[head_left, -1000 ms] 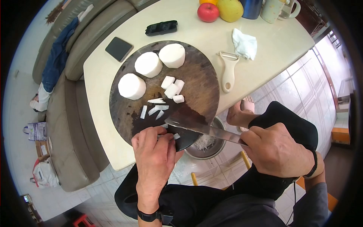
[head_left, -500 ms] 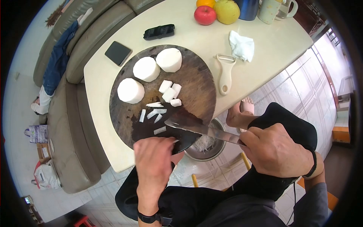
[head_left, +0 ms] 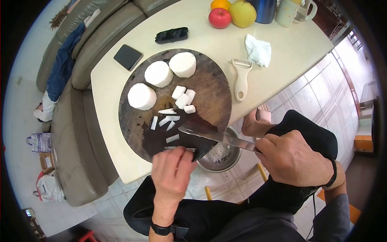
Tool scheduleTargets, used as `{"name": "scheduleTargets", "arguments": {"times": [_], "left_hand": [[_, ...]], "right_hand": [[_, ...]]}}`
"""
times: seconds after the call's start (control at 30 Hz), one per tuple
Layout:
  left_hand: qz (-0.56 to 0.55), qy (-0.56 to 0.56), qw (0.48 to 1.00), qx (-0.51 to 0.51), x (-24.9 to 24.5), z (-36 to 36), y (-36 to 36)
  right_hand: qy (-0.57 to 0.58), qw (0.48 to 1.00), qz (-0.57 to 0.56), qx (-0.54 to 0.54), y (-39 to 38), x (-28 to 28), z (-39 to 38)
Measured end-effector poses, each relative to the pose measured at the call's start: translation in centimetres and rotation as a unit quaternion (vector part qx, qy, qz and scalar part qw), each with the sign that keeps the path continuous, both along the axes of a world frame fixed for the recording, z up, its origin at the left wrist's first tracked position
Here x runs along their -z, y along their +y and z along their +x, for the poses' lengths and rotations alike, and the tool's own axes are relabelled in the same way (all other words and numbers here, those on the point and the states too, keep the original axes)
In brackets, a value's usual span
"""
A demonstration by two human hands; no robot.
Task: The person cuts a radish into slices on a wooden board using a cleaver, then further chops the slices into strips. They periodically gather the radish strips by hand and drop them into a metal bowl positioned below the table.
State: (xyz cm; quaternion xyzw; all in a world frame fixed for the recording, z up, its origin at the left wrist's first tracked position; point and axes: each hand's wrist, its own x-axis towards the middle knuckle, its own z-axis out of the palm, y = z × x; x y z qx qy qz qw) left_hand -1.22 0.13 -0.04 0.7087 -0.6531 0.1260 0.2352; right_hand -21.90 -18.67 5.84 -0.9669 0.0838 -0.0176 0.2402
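My right hand (head_left: 294, 159) is closed around the handle of a kitchen knife (head_left: 225, 140). The blade points left, with its tip over the dark wet part of a round wooden cutting board (head_left: 211, 76). At the board's near edge, my left hand (head_left: 172, 171) is curled downward, its fingertips hidden. A thin white strip (head_left: 190, 149), apparently radish, shows beside those fingers, and another strip (head_left: 172, 138) lies just beyond them. More strips (head_left: 169, 119), several small white chunks (head_left: 183, 100) and three thick white radish rounds (head_left: 142, 97) sit farther back.
Beneath the board's near right edge, a metal bowl (head_left: 221, 166) holds white shreds. A peeler (head_left: 241, 82) and white tissue (head_left: 258, 50) lie on the table (head_left: 111, 133) at right. Behind are a phone (head_left: 128, 57), a black pouch (head_left: 171, 35), fruit (head_left: 219, 18) and cups (head_left: 287, 14).
My left hand has shifted slightly right along the board's near edge, and strips now show on both sides of its fingers. The knife and right hand stay nearly still.
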Motion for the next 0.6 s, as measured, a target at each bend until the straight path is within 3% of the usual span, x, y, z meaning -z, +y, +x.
{"name": "scheduleTargets", "arguments": {"times": [0.37, 0.47, 0.6], "left_hand": [[0.067, -0.007, 0.998, -0.017, 0.0, -2.5, 0.5], [0.059, 0.035, 0.997, -0.035, -0.4, -2.1, 0.6], [0.035, 0.041, 0.991, -0.124, -1.2, -0.1, -0.1]], "right_hand": [[-0.007, 1.000, 0.003, -0.008, -0.2, 0.2, -0.5], [0.001, 1.000, 0.004, -0.007, -0.4, 0.0, -0.5], [-0.007, 1.000, 0.000, -0.001, -0.3, 0.0, -0.4]]}}
